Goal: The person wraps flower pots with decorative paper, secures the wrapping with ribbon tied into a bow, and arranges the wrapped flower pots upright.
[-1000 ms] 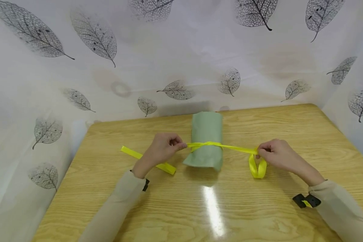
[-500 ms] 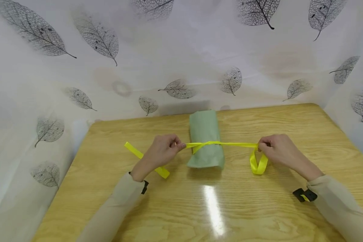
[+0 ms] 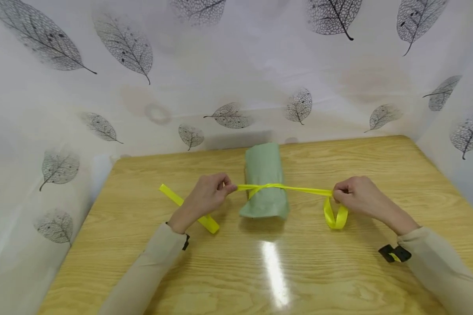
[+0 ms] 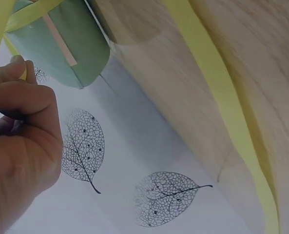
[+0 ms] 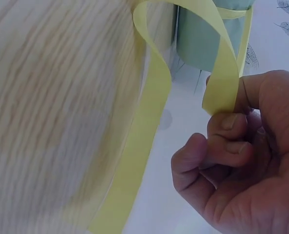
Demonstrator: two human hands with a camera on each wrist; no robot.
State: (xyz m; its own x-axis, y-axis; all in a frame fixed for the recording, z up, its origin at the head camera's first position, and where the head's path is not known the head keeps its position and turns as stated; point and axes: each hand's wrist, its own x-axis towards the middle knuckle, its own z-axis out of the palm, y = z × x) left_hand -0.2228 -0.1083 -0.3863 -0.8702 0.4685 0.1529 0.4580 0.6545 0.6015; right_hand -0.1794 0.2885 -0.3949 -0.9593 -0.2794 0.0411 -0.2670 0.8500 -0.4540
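While left hand pinches yellow ribbon on one side, right hand pinches it on other; ribbon crosses over green bundle, between hands on wooden table

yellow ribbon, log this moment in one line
left hand: pinches yellow ribbon | right hand: pinches yellow ribbon | yellow ribbon: crossed around green bundle

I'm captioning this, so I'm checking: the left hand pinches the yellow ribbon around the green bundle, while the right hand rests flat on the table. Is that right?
Not quite: the right hand isn't flat on the table; the right wrist view shows that it pinches the yellow ribbon too. The left hand does pinch the yellow ribbon around the green bundle.
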